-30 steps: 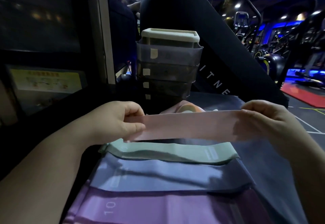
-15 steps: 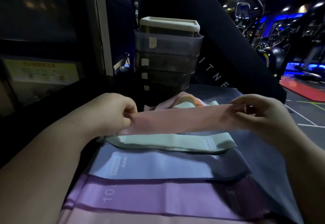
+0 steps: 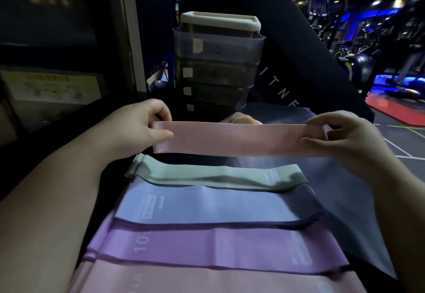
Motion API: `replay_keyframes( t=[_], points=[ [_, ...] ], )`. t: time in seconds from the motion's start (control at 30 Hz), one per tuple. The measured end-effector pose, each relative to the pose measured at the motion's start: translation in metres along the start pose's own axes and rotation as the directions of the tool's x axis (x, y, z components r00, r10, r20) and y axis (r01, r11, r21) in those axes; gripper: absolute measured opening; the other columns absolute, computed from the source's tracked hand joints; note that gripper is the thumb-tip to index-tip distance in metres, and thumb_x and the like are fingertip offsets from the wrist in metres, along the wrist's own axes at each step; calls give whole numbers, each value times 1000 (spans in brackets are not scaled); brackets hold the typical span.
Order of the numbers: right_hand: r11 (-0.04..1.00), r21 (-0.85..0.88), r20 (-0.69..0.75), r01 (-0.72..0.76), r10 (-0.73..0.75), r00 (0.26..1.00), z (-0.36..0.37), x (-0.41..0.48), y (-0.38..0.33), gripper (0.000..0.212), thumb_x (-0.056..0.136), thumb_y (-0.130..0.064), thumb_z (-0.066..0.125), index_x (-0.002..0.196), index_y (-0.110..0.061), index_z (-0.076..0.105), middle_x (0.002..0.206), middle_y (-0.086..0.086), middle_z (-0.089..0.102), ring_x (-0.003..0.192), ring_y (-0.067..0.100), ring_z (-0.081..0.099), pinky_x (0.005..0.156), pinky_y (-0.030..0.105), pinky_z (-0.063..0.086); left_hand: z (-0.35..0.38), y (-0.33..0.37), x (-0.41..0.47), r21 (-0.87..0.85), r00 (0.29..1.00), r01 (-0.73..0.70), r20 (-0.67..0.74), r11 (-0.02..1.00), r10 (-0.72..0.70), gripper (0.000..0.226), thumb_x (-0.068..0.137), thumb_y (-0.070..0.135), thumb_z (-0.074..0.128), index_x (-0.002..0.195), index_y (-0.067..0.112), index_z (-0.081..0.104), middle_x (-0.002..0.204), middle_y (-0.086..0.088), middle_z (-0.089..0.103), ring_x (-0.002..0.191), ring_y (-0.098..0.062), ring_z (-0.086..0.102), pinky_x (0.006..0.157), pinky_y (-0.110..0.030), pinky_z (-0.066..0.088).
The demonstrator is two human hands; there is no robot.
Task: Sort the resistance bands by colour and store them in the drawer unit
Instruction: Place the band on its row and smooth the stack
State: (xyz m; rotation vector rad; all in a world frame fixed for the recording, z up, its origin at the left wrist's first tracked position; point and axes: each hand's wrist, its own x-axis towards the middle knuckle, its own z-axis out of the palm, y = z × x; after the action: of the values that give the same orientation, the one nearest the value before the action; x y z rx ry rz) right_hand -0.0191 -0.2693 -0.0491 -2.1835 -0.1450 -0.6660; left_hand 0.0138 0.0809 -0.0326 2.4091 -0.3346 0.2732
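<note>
I hold a pink resistance band [image 3: 236, 138] stretched flat between both hands, above the dark mat. My left hand [image 3: 140, 127] pinches its left end and my right hand [image 3: 340, 136] pinches its right end. Below it lie a mint green band [image 3: 207, 176], a pale blue band [image 3: 207, 205], a purple band [image 3: 218, 246] and another pink band [image 3: 207, 281], laid in rows. Behind the held band stands the translucent drawer unit [image 3: 218, 63] with a cream top, its drawers shut. A small heap of more bands [image 3: 243, 119] shows just behind the held one.
The bands lie on a dark mat [image 3: 345, 189] over a bench. A black slanted gym machine panel [image 3: 287, 51] rises behind the drawer unit. A dark wall with a yellow notice [image 3: 53, 86] stands to the left. Gym floor and machines lie at the right.
Both hands have lifted the pink band a little and pulled it flatter and longer. The view has shifted slightly, showing more of the rows of bands below.
</note>
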Motion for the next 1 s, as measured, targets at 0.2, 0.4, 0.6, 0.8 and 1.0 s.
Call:
replay_keyframes(
  t=[0.2, 0.4, 0.6, 0.8, 1.0],
  points=[
    [968, 194, 174, -160, 127, 976, -3, 2, 2, 63, 37, -26, 93, 93, -14, 68, 74, 5, 72, 58, 7, 64, 55, 13, 50, -9, -8, 2, -324, 989, 96, 135, 941, -54, 28, 77, -3, 72, 96, 14, 62, 79, -8, 70, 75, -18, 66, 70, -26, 53],
    [883, 324, 356, -340, 220, 908, -7, 3, 14, 92, 13, -39, 97, 97, -11, 69, 73, 2, 72, 64, 10, 67, 54, 16, 52, -10, -6, 2, -398, 987, 130, 139, 908, -81, 22, 78, -5, 69, 90, 13, 66, 68, 2, 71, 62, -5, 62, 59, -19, 45],
    [840, 348, 387, -416, 275, 880, -13, 5, 16, 77, 14, -58, 93, 76, -16, 77, 70, 1, 66, 62, 5, 59, 48, 12, 43, -7, -11, 6, -329, 991, 133, 39, 935, -128, 20, 84, -4, 64, 82, 16, 67, 61, 5, 64, 44, 2, 51, 43, -8, 38],
    [873, 293, 360, -390, 277, 891, -8, 4, 19, 78, 17, -66, 88, 77, -17, 75, 63, -2, 60, 49, 4, 46, 42, 13, 35, -4, -10, 5, -435, 983, 185, 94, 881, -159, 18, 90, -6, 54, 85, 12, 59, 67, -4, 66, 53, -8, 65, 46, -16, 49],
    [867, 289, 280, -407, 330, 902, -3, 3, 15, 7, 90, -16, 64, 86, -10, 66, 67, 5, 52, 44, 7, 38, 40, 13, 31, -4, -16, 8, -370, 987, 157, 90, 916, -133, 14, 83, 7, 70, 91, 18, 68, 59, 4, 62, 43, -3, 47, 38, -14, 31]
  ],
)
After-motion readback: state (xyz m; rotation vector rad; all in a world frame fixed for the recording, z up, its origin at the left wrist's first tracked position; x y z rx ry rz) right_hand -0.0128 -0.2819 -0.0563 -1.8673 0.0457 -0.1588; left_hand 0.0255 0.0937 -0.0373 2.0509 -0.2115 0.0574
